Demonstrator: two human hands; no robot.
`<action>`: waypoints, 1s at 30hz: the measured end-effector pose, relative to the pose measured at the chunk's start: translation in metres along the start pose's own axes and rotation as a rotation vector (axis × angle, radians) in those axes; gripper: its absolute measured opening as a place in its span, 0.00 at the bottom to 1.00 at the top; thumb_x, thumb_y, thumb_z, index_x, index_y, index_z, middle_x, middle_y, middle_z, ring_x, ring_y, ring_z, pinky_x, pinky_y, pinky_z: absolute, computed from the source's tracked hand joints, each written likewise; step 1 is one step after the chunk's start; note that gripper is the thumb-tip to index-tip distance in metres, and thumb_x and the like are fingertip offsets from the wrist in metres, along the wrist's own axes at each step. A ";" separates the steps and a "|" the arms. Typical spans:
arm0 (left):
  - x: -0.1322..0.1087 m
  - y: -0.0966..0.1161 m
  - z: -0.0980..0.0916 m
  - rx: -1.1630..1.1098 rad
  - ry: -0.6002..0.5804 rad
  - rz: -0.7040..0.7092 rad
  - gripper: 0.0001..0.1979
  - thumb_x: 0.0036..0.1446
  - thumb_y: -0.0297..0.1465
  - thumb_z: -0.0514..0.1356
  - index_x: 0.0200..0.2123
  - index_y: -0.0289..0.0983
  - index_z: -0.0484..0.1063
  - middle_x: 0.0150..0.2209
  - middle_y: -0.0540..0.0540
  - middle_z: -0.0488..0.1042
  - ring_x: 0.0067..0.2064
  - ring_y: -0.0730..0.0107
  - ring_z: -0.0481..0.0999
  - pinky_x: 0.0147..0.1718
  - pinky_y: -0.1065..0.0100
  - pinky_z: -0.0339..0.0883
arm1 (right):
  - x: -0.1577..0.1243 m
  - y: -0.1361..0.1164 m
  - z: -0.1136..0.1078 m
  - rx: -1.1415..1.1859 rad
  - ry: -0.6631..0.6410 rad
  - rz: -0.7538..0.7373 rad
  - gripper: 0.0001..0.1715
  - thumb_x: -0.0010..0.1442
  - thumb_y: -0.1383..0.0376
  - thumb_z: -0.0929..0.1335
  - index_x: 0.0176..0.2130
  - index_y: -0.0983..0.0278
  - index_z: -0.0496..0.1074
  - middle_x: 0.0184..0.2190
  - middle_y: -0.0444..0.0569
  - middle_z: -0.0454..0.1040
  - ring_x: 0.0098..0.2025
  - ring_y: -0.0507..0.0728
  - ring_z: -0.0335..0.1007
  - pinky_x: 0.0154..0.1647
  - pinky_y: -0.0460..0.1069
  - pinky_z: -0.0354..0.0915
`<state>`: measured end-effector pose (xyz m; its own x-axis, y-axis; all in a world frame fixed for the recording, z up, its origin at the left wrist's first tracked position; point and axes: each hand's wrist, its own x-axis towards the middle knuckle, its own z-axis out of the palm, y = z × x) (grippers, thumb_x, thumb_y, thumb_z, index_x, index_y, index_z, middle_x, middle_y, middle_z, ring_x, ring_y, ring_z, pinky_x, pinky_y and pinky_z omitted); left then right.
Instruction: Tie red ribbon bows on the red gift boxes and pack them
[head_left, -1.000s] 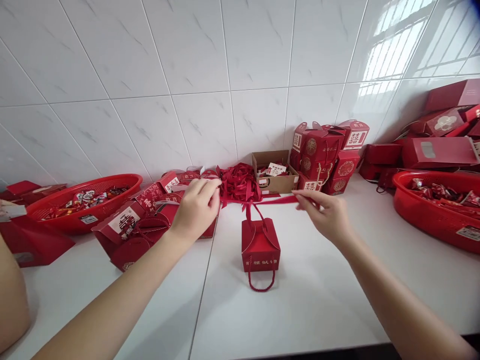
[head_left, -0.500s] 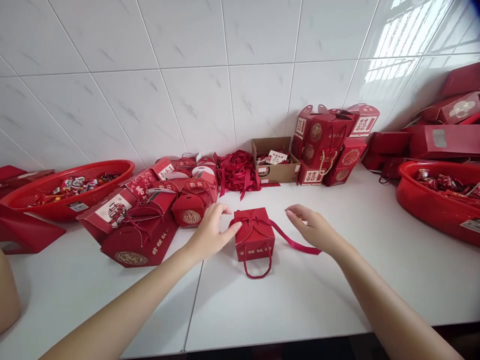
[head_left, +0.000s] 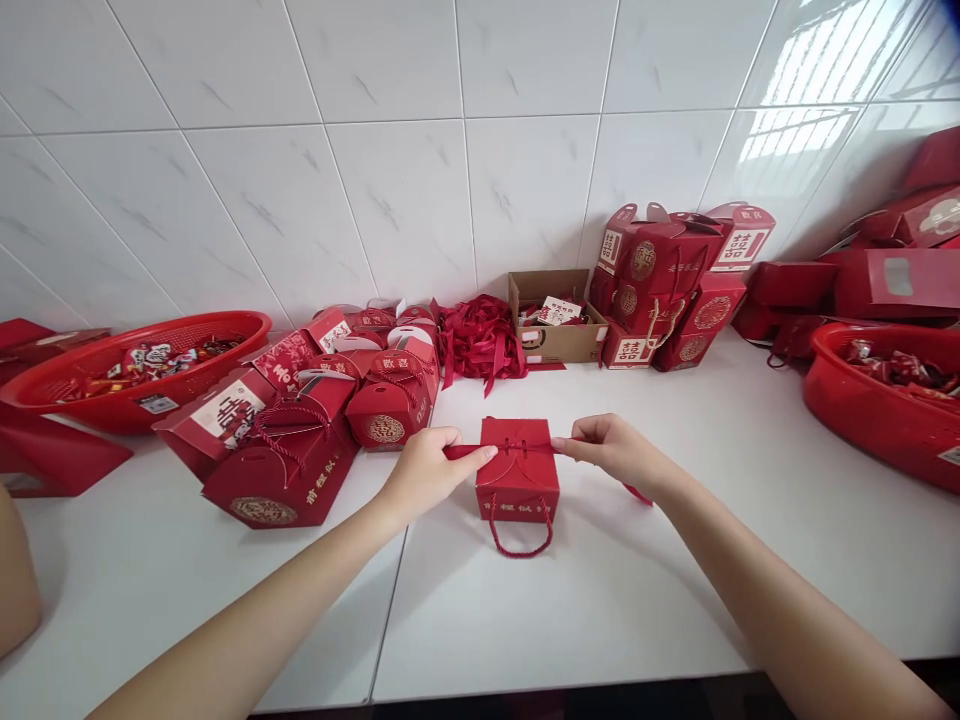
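Note:
A small red gift box [head_left: 517, 490] stands on the white table, its rope handle hanging over the front side. A dark red ribbon [head_left: 536, 446] runs through slots in the box's top flaps. My left hand [head_left: 431, 468] pinches the ribbon at the box's left edge, the thumb over the top. At the right edge my right hand [head_left: 611, 450] grips the other length between thumb and fingers, and its tail shows below that hand. The ribbon is stretched fairly straight between both hands.
Finished-looking red boxes [head_left: 390, 400] cluster at left beside a red basket of sweets [head_left: 157, 400]. Behind lie a heap of ribbons [head_left: 484, 340], a cardboard box [head_left: 566, 345] and stacked gift boxes [head_left: 667, 270]. Another red basket [head_left: 877, 430] is at right. Someone's arm [head_left: 15, 580] shows at left.
My right hand has moved in to the box and taken hold of the ribbon. The ribbon, loosely trailing right before, is now drawn straight across the top. My left hand now pinches its end.

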<state>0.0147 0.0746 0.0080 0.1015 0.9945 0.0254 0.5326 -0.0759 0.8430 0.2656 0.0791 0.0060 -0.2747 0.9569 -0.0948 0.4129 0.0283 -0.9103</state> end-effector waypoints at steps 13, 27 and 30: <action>0.002 0.019 -0.030 -0.215 -0.528 -0.194 0.14 0.41 0.42 0.67 0.26 0.36 0.78 0.15 0.53 0.58 0.17 0.79 0.49 0.17 0.72 0.40 | -0.006 0.001 0.014 -0.258 0.665 -0.527 0.11 0.54 0.63 0.68 0.22 0.62 0.73 0.27 0.49 0.69 0.25 0.53 0.63 0.27 0.51 0.62; -0.036 0.018 0.030 0.146 0.093 0.620 0.17 0.57 0.20 0.52 0.42 0.41 0.76 0.48 0.42 0.68 0.34 0.71 0.72 0.31 0.69 0.68 | -0.016 -0.034 0.037 0.189 0.010 -0.172 0.02 0.46 0.67 0.70 0.25 0.65 0.74 0.31 0.46 0.72 0.30 0.52 0.65 0.31 0.47 0.62; -0.029 0.010 0.025 0.119 0.006 0.746 0.18 0.59 0.19 0.50 0.43 0.41 0.76 0.52 0.41 0.65 0.34 0.74 0.72 0.33 0.68 0.69 | -0.017 -0.039 0.031 0.160 -0.121 -0.089 0.02 0.45 0.68 0.67 0.23 0.65 0.68 0.23 0.40 0.64 0.25 0.48 0.56 0.24 0.45 0.54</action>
<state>0.0379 0.0429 0.0027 0.4665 0.6766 0.5698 0.4116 -0.7362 0.5372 0.2267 0.0527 0.0308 -0.4103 0.9105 -0.0507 0.2419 0.0551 -0.9687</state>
